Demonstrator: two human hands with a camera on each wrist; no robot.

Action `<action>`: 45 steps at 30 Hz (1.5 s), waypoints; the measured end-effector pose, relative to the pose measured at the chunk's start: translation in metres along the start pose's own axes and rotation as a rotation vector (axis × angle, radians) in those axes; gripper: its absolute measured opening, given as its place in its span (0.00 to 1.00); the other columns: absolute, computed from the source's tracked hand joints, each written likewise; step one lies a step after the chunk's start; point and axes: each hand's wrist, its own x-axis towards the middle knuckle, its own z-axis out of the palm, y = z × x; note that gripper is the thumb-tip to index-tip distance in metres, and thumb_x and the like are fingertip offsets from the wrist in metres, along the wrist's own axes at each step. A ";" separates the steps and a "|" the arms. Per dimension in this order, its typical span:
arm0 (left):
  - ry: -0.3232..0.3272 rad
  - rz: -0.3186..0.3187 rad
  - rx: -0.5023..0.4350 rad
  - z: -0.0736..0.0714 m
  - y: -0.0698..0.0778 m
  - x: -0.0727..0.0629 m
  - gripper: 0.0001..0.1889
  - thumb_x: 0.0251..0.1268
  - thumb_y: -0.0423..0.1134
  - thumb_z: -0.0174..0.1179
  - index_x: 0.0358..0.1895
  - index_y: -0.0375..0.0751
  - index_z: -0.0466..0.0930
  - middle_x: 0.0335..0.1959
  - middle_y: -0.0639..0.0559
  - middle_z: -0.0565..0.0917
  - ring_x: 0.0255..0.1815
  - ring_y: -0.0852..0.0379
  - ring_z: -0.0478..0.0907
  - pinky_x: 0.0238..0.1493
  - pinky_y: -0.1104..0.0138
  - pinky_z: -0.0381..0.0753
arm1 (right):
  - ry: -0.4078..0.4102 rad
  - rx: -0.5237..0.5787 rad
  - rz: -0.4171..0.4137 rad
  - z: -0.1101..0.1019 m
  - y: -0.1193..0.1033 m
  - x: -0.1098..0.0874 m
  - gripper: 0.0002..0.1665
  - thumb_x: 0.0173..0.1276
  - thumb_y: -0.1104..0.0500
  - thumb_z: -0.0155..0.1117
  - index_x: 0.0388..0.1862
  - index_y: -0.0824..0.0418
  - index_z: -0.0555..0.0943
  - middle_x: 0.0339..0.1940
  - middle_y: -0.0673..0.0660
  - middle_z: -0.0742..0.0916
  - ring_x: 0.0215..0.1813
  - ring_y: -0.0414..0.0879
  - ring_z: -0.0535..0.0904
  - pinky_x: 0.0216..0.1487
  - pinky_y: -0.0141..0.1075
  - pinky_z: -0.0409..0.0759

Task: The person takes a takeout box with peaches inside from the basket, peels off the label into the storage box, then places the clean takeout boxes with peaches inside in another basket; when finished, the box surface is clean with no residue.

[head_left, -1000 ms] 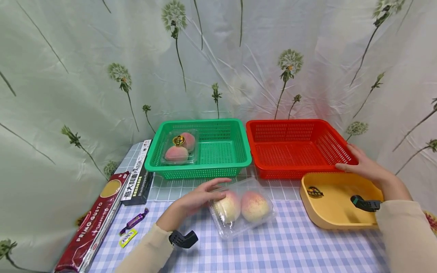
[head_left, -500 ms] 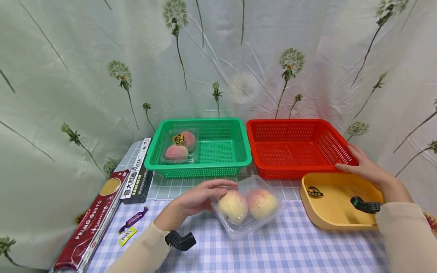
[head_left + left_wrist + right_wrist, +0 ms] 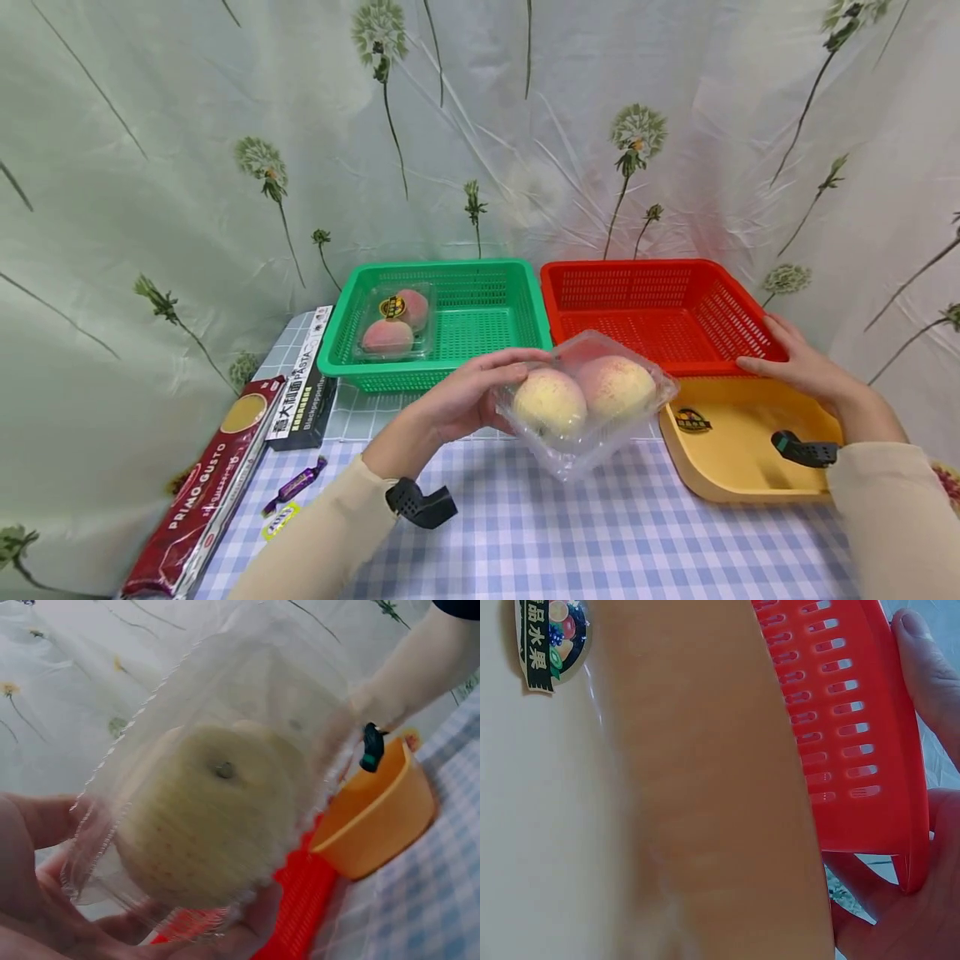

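Note:
My left hand (image 3: pixel 472 396) grips the left end of a clear plastic box of two peaches (image 3: pixel 583 410). Raised off the table and tilted, the box hangs in front of the red basket and overlaps its front rim in the head view. The left wrist view shows one pale yellow peach (image 3: pixel 202 817) close up through the plastic, with thumb and fingers on the box's end. At the right front corner of the red perforated basket (image 3: pixel 622 265), my right hand (image 3: pixel 806 367) holds the rim. In the right wrist view, thumb and fingers lie around the red basket's corner (image 3: pixel 870 825).
The green basket (image 3: pixel 442 365) at left holds another box of two peaches (image 3: pixel 390 333). A yellow bin (image 3: pixel 738 425) bearing a fruit sticker stands before the red basket. At left lie a black pasta box (image 3: pixel 303 392), a red packet (image 3: pixel 206 483), a purple candy (image 3: pixel 296 486) and a yellow-green sachet (image 3: pixel 281 521).
My left hand has lifted the box of peaches off the table and carried it up and to the right, turning it. The right hand stays at the red basket's corner.

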 end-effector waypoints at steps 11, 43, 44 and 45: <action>0.282 0.046 -0.153 0.026 0.017 0.074 0.17 0.73 0.47 0.56 0.62 0.59 0.79 0.66 0.54 0.74 0.62 0.39 0.71 0.55 0.39 0.80 | 0.003 0.001 -0.016 -0.001 0.006 -0.006 0.57 0.76 0.46 0.54 0.79 0.61 0.25 0.78 0.69 0.25 0.75 0.81 0.24 0.63 0.81 0.40; 0.592 -0.001 0.433 0.070 -0.002 0.187 0.22 0.70 0.33 0.58 0.66 0.51 0.75 0.64 0.50 0.77 0.55 0.55 0.74 0.57 0.59 0.83 | 0.022 0.039 -0.043 0.004 0.005 -0.001 0.57 0.76 0.46 0.54 0.79 0.62 0.25 0.78 0.69 0.25 0.75 0.81 0.24 0.64 0.80 0.35; 0.571 -0.013 0.438 0.070 -0.002 0.187 0.24 0.69 0.33 0.59 0.67 0.52 0.74 0.64 0.51 0.78 0.55 0.55 0.74 0.58 0.58 0.83 | 0.022 0.038 -0.043 0.004 0.005 -0.001 0.57 0.76 0.46 0.54 0.79 0.62 0.25 0.78 0.69 0.25 0.75 0.81 0.24 0.64 0.81 0.35; 0.552 -0.019 0.446 0.069 -0.003 0.187 0.26 0.68 0.32 0.59 0.68 0.53 0.73 0.65 0.52 0.78 0.56 0.54 0.74 0.59 0.57 0.83 | 0.024 0.034 -0.043 0.004 0.005 0.000 0.57 0.76 0.45 0.54 0.79 0.62 0.25 0.78 0.69 0.25 0.75 0.81 0.24 0.64 0.81 0.35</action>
